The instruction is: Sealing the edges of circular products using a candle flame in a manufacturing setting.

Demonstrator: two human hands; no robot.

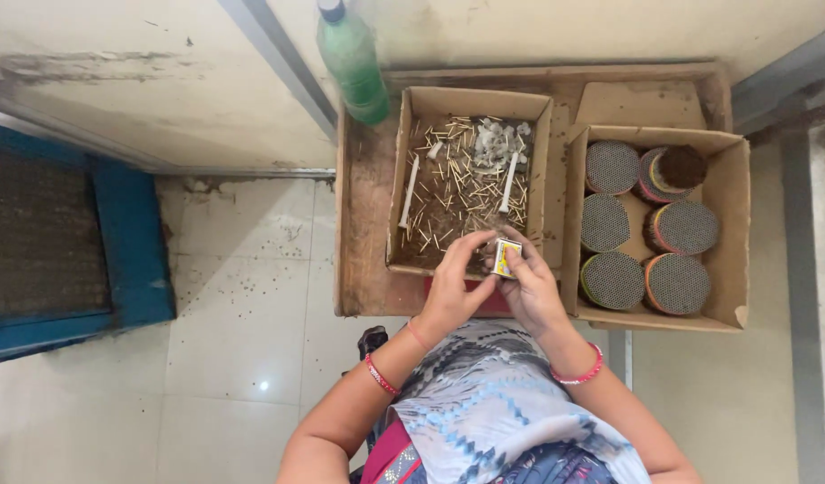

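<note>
My right hand (531, 289) holds a small yellow matchbox (505, 257) at the near edge of an open cardboard box (400, 193) strewn with loose matchsticks (457, 193). My left hand (455, 285) touches the same matchbox from the left, fingers pinched at it. Both wrists wear red bangles. Two white candles lie among the sticks, with a heap of grey bits at the far end.
A second cardboard box (733, 224) to the right holds several round bundles of matchsticks (677, 282). Both boxes sit on a wooden tray (363, 260). A green plastic bottle (352, 63) stands at the tray's far left corner. Tiled floor and a blue frame lie to the left.
</note>
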